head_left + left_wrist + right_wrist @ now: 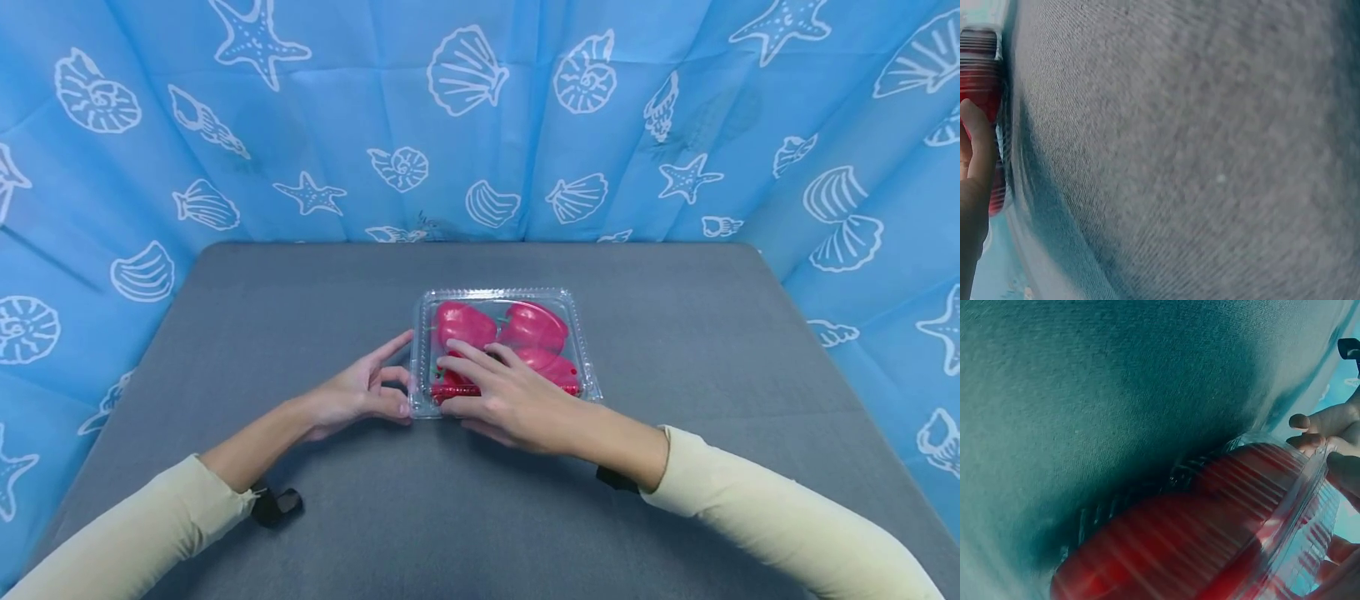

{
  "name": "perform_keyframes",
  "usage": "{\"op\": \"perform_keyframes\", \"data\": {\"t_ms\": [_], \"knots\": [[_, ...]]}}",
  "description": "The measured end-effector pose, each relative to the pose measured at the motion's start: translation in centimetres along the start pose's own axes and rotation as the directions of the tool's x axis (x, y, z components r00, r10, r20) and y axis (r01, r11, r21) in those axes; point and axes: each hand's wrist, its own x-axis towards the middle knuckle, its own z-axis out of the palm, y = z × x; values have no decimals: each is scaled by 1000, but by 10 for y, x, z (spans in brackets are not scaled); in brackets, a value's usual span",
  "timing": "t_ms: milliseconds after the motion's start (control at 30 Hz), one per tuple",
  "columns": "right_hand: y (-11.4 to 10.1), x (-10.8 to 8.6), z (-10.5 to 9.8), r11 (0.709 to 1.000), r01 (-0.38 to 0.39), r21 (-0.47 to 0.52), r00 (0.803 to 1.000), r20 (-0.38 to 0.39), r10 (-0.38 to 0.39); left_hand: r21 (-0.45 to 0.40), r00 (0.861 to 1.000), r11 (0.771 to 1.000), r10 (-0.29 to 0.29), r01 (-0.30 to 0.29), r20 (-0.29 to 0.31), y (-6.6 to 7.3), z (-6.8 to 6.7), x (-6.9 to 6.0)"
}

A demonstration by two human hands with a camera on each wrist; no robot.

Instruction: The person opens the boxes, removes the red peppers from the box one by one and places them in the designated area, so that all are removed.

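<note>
A clear plastic clamshell box [495, 294] lies on the table with its lid down. Several red bell peppers [534, 327] with green stems show through it. My left hand [356, 396] is at the box's left side, thumb by the near left corner and index finger stretched along the edge. Across the front left of the lid rests my right hand [510, 400], fingers spread on top and thumb at the near rim. From the right wrist view, the ribbed box wall [1310, 506] shows with red peppers [1147, 544] behind it. Part of the right palm is hidden.
The grey cloth-covered table [675, 333] extends around the box. A blue curtain [480, 125] with white shells and starfish hangs behind and at both sides. A black strap [276, 507] hangs at the left wrist.
</note>
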Motion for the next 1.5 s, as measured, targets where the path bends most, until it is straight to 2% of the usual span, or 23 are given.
{"op": "perform_keyframes", "data": {"t_ms": [300, 900, 1300, 1500], "knots": [[-2, 5, 4, 1000, 10, -14, 998, -57, -10, -22, 1000, 1000, 15, -15, -1, -5, 5, 3], [-4, 8, 7, 1000, -10, -26, 997, -71, 8, 1, 1000, 1000, 24, -24, -1, -5, 9, 2], [-9, 12, 15, 999, 27, -45, 983, -180, -35, -2, 999, 999, 39, -39, -5, -3, 14, 1], [-11, 13, 19, 998, 21, -51, 973, -227, -32, -2, 999, 999, 35, -35, -14, -2, 14, 1]]}}
